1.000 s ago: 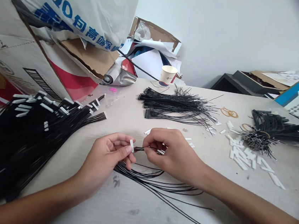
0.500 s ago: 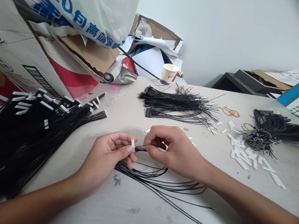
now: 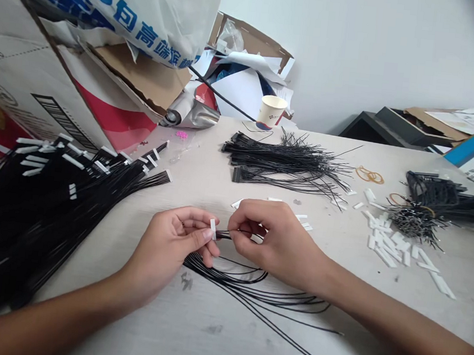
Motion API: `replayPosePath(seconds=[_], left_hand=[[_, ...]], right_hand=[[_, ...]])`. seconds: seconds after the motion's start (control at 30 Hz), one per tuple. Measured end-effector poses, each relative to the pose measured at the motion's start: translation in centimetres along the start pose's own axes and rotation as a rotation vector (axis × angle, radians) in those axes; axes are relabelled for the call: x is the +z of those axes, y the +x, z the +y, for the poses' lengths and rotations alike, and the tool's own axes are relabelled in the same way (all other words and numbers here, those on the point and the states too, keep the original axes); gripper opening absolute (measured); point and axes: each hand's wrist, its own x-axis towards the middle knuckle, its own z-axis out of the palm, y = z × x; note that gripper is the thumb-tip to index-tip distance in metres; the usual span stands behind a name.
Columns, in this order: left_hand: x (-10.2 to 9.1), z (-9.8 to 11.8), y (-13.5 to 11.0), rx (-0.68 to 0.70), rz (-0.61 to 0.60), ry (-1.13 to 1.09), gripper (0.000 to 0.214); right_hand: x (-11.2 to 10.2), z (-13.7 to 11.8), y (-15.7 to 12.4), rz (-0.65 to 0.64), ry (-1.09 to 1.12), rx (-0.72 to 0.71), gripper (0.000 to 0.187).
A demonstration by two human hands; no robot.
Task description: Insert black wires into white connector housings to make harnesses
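Observation:
My left hand (image 3: 169, 244) pinches a small white plastic connector (image 3: 213, 228) between thumb and fingertips. My right hand (image 3: 275, 239) is shut on the short stretch of thin black wires (image 3: 226, 235) leading to that connector, close to my left fingertips. From under my hands a loose bunch of long black wires (image 3: 250, 292) loops across the table toward the lower right. The wire ends inside my right fingers are hidden.
A large pile of black wires with white connectors (image 3: 34, 207) lies at left. Further wire bundles (image 3: 285, 163) (image 3: 429, 206), loose white connectors (image 3: 386, 241), rubber bands (image 3: 368, 175) and a paper cup (image 3: 271, 111) stand beyond. A cardboard box (image 3: 76, 93) looms at upper left.
Both hands still hold the same pinch, with only a small shift. The whole scene has drifted slightly in view as my head moved.

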Motion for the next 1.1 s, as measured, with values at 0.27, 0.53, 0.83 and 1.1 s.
replayPosePath(seconds=[0.27, 0.53, 0.83, 1.1], left_hand=[[0.1, 0.0, 0.0, -0.009, 0.002, -0.018, 0.009], [0.3, 0.3, 0.3, -0.031, 0.09, -0.207, 0.011], [0.3, 0.3, 0.3, -0.008, 0.144, -0.299, 0.01], [0.3, 0.3, 0.3, -0.012, 0.109, -0.298, 0.007]], right_hand=[[0.6, 0.5, 0.0, -0.007, 0.102, 0.106, 0.015], [-0.6, -1.5, -0.9, 0.143, -0.283, -0.177, 0.009], [2.0, -1.5, -2.0, -0.385, -0.329, 0.075, 0.014], [2.4, -1.2, -1.5, -0.352, -0.239, 0.166, 0.013]])
